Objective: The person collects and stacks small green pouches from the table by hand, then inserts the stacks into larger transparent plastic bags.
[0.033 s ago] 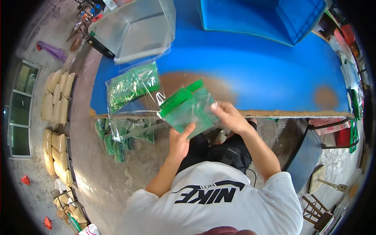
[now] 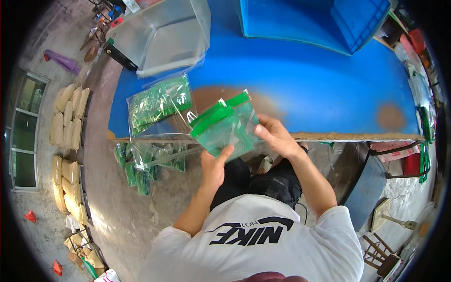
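Just off the table's front edge I hold a small stack of clear plastic bags (image 2: 230, 129) with bright green strips along their far edge. My left hand (image 2: 214, 168) pinches the near left corner, thumb on top. At the right side, my right hand (image 2: 277, 136) is closed on the stack's edge with its thumb over it. The fingers underneath are hidden. Left of the stack, a large clear bag (image 2: 145, 129) lies on the table and hangs over its edge. Inside it is a pile of green-topped packets (image 2: 159, 102).
A translucent bin (image 2: 176, 44) and a blue crate (image 2: 296, 40) stand on the far part of the blue table (image 2: 329, 89). Below the table's edge at left are several green packets (image 2: 143, 174). Stacked tan sacks (image 2: 70, 117), a blue chair (image 2: 364, 188) and a wooden stool (image 2: 383, 258) stand around.
The stack's green edge has shifted slightly away from me and its strips have fanned a little apart. My right hand has risen slightly with it, and both hands keep their hold.
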Demonstrator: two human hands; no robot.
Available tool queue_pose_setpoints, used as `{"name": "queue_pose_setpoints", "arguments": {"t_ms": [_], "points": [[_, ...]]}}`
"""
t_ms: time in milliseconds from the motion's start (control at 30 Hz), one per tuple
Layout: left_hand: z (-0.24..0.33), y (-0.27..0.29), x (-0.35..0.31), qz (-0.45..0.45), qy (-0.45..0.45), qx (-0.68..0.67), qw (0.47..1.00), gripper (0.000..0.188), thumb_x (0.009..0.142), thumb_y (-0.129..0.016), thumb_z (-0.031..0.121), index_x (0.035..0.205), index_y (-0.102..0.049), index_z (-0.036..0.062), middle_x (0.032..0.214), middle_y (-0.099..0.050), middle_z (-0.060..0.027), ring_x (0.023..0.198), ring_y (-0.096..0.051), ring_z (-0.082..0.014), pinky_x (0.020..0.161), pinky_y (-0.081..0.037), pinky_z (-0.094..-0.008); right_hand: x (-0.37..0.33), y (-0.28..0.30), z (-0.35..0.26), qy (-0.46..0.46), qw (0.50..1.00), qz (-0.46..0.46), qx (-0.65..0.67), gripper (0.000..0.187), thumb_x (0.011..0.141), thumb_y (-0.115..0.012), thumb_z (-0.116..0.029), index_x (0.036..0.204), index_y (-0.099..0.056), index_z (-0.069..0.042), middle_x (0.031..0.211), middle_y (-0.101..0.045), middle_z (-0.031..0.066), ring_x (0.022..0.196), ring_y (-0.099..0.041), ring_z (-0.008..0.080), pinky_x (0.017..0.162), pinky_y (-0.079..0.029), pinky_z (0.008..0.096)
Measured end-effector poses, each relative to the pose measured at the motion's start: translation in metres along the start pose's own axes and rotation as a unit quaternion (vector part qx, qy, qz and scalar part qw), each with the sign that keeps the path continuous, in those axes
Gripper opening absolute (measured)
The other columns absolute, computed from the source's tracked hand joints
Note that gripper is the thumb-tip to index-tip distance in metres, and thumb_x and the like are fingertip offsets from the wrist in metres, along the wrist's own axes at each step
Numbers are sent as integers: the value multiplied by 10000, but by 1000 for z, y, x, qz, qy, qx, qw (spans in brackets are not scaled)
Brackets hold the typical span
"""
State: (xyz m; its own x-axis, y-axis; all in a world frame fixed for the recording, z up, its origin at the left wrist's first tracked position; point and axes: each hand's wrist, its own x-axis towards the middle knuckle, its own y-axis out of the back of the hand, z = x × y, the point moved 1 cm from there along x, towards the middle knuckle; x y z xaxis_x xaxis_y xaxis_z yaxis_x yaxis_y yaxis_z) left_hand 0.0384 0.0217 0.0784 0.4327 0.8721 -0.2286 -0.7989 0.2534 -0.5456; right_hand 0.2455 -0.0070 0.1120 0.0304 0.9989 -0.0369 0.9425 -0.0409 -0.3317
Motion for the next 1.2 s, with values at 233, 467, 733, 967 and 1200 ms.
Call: {"name": "queue_pose_setpoints", "arguments": {"t_ms": [233,467,733,967,1200], "points": [[21,-10,92,-108,-271,365,884,593,768,-780,-7,1273,-471,22,1161,-579,-92,1098,-580,-195,965,-465,-327,30,7,6,156,913,100,-363,476,822,-747,-120,1230,-516,-40,1119,-644,215,1087,-621,386,898,-491,411],[8,-18,112,-146,-226,250,930,483,768,-673,-90,1191,-489,54,1239,-544,-105,1186,-525,-176,980,-448,-306,37,5,12,104,933,142,-312,377,782,-695,-48,1114,-517,-62,1027,-673,181,965,-645,396,793,-509,439],[14,-22,116,-143,-209,356,899,390,815,-744,10,1169,-582,14,1115,-647,-52,1028,-610,-139,932,-476,-301,47,24,27,144,934,145,-293,445,803,-721,-125,1172,-486,-39,1047,-666,207,1010,-647,396,841,-504,445],[28,-28,116,-144,-195,420,875,281,808,-759,59,1079,-686,35,1022,-726,-35,965,-651,-141,900,-498,-312,47,21,27,151,903,152,-372,523,786,-724,-123,1232,-468,-25,1069,-644,262,1028,-602,470,857,-495,509],[35,-20,113,-172,-126,422,881,357,797,-799,105,1130,-694,29,1108,-716,-79,1016,-644,-161,925,-496,-329,41,12,20,152,907,126,-372,516,795,-729,-124,1250,-507,-26,1063,-661,266,1020,-619,468,866,-511,479]]}}
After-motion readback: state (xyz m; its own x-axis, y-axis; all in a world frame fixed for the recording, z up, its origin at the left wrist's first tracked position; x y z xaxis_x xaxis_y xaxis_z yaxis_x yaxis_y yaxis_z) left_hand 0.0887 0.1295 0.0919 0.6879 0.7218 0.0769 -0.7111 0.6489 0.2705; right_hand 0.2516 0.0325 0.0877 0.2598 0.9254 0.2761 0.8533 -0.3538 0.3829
